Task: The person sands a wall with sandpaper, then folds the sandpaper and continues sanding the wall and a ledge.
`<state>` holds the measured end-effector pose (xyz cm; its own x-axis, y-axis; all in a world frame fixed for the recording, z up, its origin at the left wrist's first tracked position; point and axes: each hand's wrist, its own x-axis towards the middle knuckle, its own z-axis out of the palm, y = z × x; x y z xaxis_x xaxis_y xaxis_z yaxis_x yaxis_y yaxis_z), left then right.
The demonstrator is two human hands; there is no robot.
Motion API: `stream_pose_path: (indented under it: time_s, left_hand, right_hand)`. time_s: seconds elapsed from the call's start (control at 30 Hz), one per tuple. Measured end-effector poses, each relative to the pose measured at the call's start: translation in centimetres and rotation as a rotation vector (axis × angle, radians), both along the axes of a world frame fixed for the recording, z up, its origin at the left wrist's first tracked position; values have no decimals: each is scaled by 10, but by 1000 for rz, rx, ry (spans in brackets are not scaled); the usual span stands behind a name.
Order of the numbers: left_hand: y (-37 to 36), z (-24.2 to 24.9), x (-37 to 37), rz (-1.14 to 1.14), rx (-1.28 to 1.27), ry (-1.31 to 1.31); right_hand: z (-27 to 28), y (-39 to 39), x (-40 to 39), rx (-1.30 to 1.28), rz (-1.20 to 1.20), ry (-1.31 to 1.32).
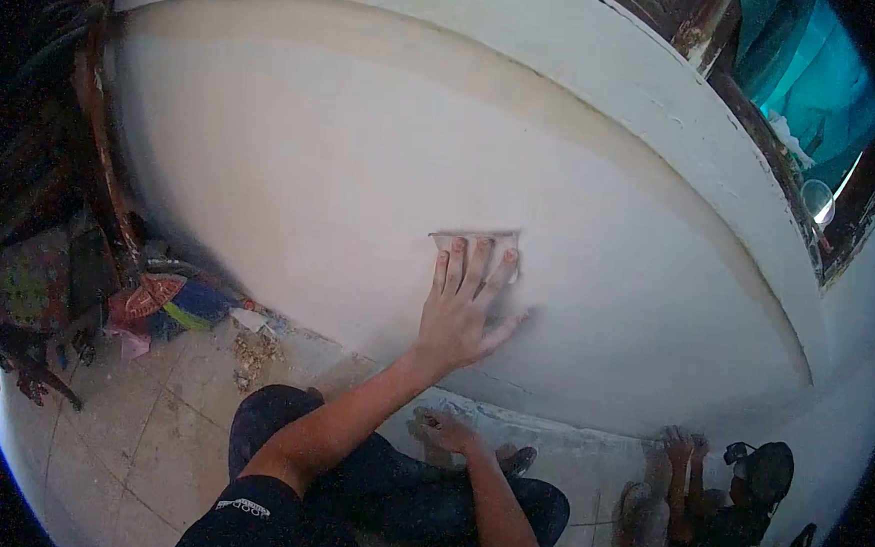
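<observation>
My left hand (460, 310) lies flat on the pale wall (314, 156), its fingers spread and pointing up. Under the fingertips it presses a thin sheet (506, 242), pale with a darker top edge, against the wall. Lower down, my right hand (445, 430) hangs near the foot of the wall, between my knees. Its fingers are curled, and what they hold, if anything, is too small to make out.
At the lower right a person in a dark cap (771, 471) has both hands against the wall base. Cloths and bags (190, 304) lie at the left. A ledge (572, 46) curves above, with teal fabric (820, 86) beyond. Debris (255, 358) lies on the tiled floor.
</observation>
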<state>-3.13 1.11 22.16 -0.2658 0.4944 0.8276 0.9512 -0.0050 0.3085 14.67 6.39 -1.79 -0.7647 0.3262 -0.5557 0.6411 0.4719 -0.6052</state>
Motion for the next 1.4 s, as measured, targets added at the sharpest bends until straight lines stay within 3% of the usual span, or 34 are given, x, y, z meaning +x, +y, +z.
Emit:
stream_pose_path:
  time_s: [0.07, 0.2, 0.33, 0.43, 0.57, 0.7, 0.73, 0.77, 0.87, 0.9, 0.97, 1.0, 1.1, 1.17, 1.23, 1.27, 1.33, 1.4]
  left_hand:
    - [1, 17, -14, 37, 18, -4]
    - [0, 36, -38, 173, 129, -50]
    - [9, -5, -10, 88, 71, 11]
    - [7, -3, -5, 16, -32, 74]
    - [-9, 59, -58, 266, 300, -135]
    - [-4, 31, -45, 276, 255, -40]
    - [-1, 14, -26, 152, 165, -15]
    - [0, 7, -16, 29, 73, 8]
    - [3, -8, -24, 74, -55, 126]
    - [-2, 5, -33, 118, 19, 69]
    - [-10, 30, -64, 243, 169, 17]
    - [-11, 32, -76, 323, 244, 19]
    - [-4, 18, -58, 275, 275, -64]
    - [4, -16, -41, 167, 114, 157]
    - [7, -20, -36, 159, 91, 215]
    - [6, -16, -45, 215, 82, 176]
    - [1, 0, -68, 264, 72, 132]
    - [-8, 20, -91, 373, 272, -112]
  right_hand:
    - [-15, -1, 3, 30, -83, 17]
    - [12, -6, 7, 75, -33, 39]
    - [3, 6, 7, 115, 41, 33]
    - [-4, 3, 5, 98, 56, 60]
    - [21, -7, 4, 41, -81, -88]
    - [-42, 20, 11, 79, 17, 80]
    - [-64, 27, 12, 67, 19, 95]
    - [-62, 24, 9, 54, 21, 107]
    - [-48, 15, 11, 202, 38, -48]
    - [-43, 13, 15, 210, 20, -52]
    - [-40, 7, 20, -99, -119, 54]
    - [-37, 4, 18, -98, -164, 60]
    - [-41, 2, 19, 62, -138, 112]
    - [-71, 16, 13, 150, -1, 43]
    - [-79, 13, 13, 268, 6, 71]
    - [-81, 10, 14, 371, 24, 91]
    - [-55, 6, 11, 320, -2, 53]
    - [-51, 4, 14, 262, -26, 15]
